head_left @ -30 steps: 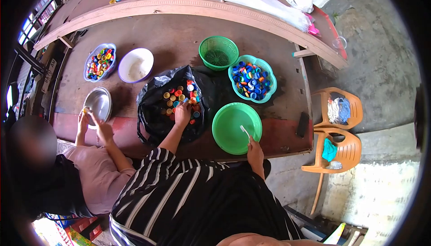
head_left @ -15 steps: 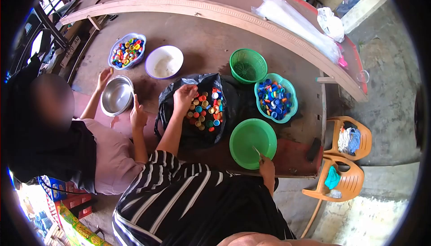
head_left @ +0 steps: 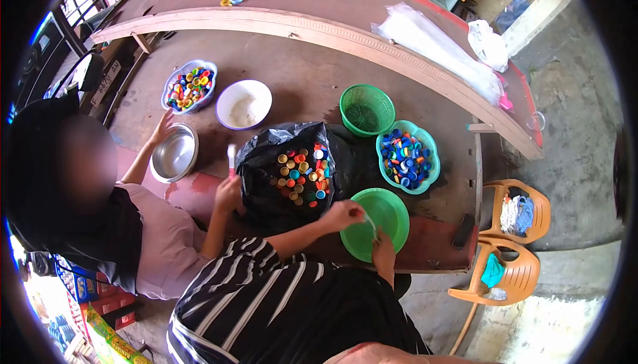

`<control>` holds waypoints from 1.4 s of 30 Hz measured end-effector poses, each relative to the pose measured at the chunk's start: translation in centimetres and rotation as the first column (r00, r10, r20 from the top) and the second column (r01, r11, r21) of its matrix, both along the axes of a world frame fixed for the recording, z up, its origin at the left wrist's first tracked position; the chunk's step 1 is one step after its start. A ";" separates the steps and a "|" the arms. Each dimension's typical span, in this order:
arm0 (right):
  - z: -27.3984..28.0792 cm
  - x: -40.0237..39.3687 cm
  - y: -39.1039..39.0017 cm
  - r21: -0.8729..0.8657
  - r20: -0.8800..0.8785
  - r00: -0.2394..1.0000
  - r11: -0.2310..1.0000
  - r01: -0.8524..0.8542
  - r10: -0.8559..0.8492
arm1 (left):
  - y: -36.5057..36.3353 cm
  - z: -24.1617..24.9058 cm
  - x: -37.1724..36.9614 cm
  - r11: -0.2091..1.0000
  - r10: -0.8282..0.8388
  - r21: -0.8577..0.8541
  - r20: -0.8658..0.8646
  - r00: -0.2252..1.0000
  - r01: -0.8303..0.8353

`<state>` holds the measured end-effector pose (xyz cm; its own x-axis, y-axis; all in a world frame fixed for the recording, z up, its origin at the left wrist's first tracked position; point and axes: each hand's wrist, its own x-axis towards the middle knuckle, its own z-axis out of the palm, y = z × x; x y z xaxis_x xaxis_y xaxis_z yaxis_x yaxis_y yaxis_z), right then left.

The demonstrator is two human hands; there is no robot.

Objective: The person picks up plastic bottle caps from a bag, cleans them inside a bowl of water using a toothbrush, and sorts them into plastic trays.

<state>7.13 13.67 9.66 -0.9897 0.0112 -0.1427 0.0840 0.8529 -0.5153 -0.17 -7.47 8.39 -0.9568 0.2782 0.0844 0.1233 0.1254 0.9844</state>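
Observation:
My left hand (head_left: 342,216) is over the left rim of the green basin (head_left: 379,241), its fingers closed on a red bottle cap (head_left: 359,212). Low at the basin's near side, my right hand (head_left: 383,252) grips a thin pale tool (head_left: 370,225). The tool's tip reaches up close to the cap; its exact kind is too small to make out. To the left lies a black plastic bag (head_left: 259,165), its mouth open over many loose bottle caps (head_left: 299,171).
A co-worker (head_left: 159,231) on the left holds a pink-handled brush (head_left: 231,165) near a steel bowl (head_left: 174,153). Scalloped bowls hold caps, one lilac (head_left: 188,108), one turquoise (head_left: 435,165). A white bowl (head_left: 226,108) and green basket (head_left: 352,108) stand behind. A wooden rail (head_left: 292,22) crosses the table.
My left hand has moved right from the bag to the green basin, now with a red cap. My right hand has shifted slightly left. The co-worker's hand now shows a brush.

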 end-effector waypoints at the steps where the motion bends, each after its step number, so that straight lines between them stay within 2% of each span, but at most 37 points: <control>1: 0.0 -0.2 0.1 0.009 0.002 1.000 1.000 0.025 -0.025 | 1.0 -0.6 0.0 1.000 -0.015 -0.011 -0.015 1.000 0.015; 6: 2.5 1.0 0.7 0.042 -0.013 0.991 0.990 0.132 -0.131 | 5.6 -3.4 -0.8 0.991 -0.052 -0.123 -0.007 0.999 0.051; 9: 2.3 2.2 1.7 -0.048 -0.042 0.994 0.994 0.102 -0.104 | 6.9 -5.1 -1.1 0.990 -0.035 -0.137 -0.049 0.998 0.027; 12: 1.4 2.6 3.1 -0.014 0.054 0.985 0.986 0.166 -0.165 | 7.0 -7.4 -0.9 0.985 -0.016 -0.171 -0.081 0.997 0.002; 15: 1.7 2.4 2.4 -0.009 -0.002 0.989 0.989 0.150 -0.150 | 7.0 -8.6 -1.1 0.973 0.019 -0.223 -0.144 0.989 -0.051; 18: 1.2 2.0 1.7 0.006 -0.018 0.996 0.997 0.083 -0.083 | 7.3 -9.7 -0.4 0.945 -0.020 -0.326 -0.150 0.988 -0.031; 20: 0.8 1.7 1.4 0.101 0.013 0.997 0.992 0.071 -0.073 | 7.7 -10.6 -0.9 0.928 -0.031 -0.372 -0.175 0.984 -0.037; 21: 0.7 1.7 1.4 0.148 0.026 0.997 0.987 0.069 -0.074 | 7.9 -10.9 -0.6 0.925 -0.024 -0.377 -0.189 0.982 -0.050; 24: 1.5 1.3 1.2 0.145 0.117 0.989 0.986 0.078 -0.095 | 7.9 -10.7 -0.9 0.918 -0.019 -0.392 -0.196 0.980 -0.060; 28: 1.9 1.2 1.3 0.184 0.131 0.990 0.982 0.035 -0.060 | 7.8 -9.2 -0.4 0.922 0.041 -0.374 -0.160 0.986 -0.099; 32: 0.9 1.2 1.7 0.220 0.122 0.992 0.975 0.003 -0.030 | 7.7 -9.5 -0.7 0.903 -0.032 -0.426 -0.193 0.981 -0.054; 33: 1.2 1.3 1.5 0.220 0.132 0.991 0.976 0.008 -0.038 | 8.1 -10.6 -0.7 0.918 0.039 -0.383 -0.174 0.984 -0.104; 34: 1.4 1.3 1.4 0.217 0.142 0.989 0.976 0.014 -0.046 | 8.2 -10.8 -0.6 0.917 0.042 -0.383 -0.176 0.983 -0.108; 39: 0.2 1.6 1.8 0.198 0.037 0.999 0.980 -0.007 0.000 | 8.1 -10.9 -1.0 0.934 0.105 -0.312 -0.224 0.969 -0.173; 42: -0.2 1.0 1.9 0.160 -0.019 1.000 0.987 0.023 -0.020 | 8.1 -10.1 -1.3 0.927 0.111 -0.361 -0.001 0.994 -0.104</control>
